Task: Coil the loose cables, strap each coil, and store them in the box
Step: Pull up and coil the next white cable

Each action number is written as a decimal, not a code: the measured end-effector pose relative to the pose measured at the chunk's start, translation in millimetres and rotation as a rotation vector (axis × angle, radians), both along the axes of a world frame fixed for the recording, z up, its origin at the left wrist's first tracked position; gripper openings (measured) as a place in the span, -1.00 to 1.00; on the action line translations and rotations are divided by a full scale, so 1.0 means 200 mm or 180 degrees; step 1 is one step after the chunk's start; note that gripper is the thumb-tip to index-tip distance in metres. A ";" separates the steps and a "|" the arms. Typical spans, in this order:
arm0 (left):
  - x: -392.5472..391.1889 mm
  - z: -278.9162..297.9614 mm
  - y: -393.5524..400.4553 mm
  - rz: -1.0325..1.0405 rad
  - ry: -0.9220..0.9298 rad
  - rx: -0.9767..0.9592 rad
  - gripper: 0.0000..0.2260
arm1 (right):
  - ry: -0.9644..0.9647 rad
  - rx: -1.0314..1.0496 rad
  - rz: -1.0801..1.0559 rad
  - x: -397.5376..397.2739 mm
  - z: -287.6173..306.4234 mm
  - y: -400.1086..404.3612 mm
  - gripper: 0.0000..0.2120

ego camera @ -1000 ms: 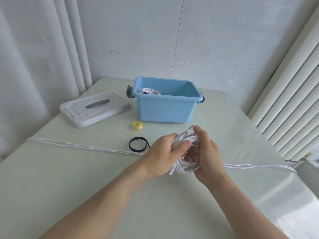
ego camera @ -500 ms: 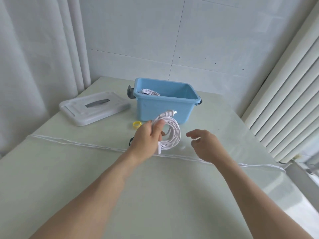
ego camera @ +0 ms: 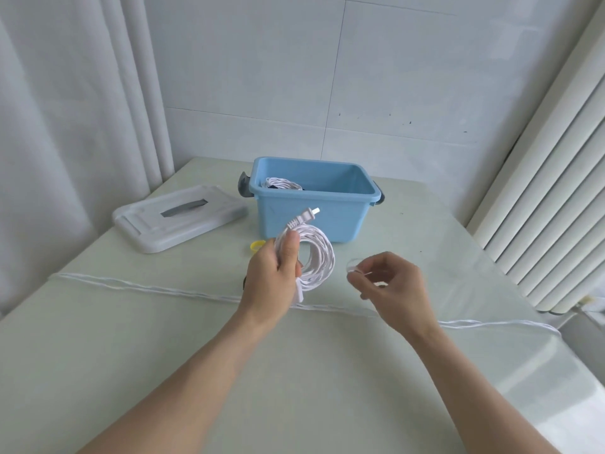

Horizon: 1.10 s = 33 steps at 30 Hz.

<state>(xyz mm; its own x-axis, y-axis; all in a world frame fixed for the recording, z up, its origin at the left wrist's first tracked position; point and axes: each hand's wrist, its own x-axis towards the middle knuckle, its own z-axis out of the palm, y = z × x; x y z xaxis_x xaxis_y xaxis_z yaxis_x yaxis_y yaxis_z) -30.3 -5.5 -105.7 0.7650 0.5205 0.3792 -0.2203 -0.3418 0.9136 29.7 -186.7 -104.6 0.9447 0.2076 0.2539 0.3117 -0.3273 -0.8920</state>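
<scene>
The coil (ego camera: 311, 253) of white cable hangs upright in my left hand (ego camera: 273, 273), fingers curled tight round its 9 o'clock side, plug (ego camera: 304, 217) pointing toward 1 o'clock, above the tabletop (ego camera: 294, 371). My right hand (ego camera: 389, 283) is loosely curled at 3 o'clock; I cannot tell whether it pinches anything. One coil already lies in the box (ego camera: 311, 217) at 12 o'clock. This one looks unstrapped, and another cable (ego camera: 147, 285) stretches loose from 9 to 3.
</scene>
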 end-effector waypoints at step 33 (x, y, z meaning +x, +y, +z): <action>-0.06 -0.05 -0.14 -0.0888 0.0484 0.0596 -0.53 | 0.0964 0.0620 0.0671 -0.20 0.09 0.07 -0.84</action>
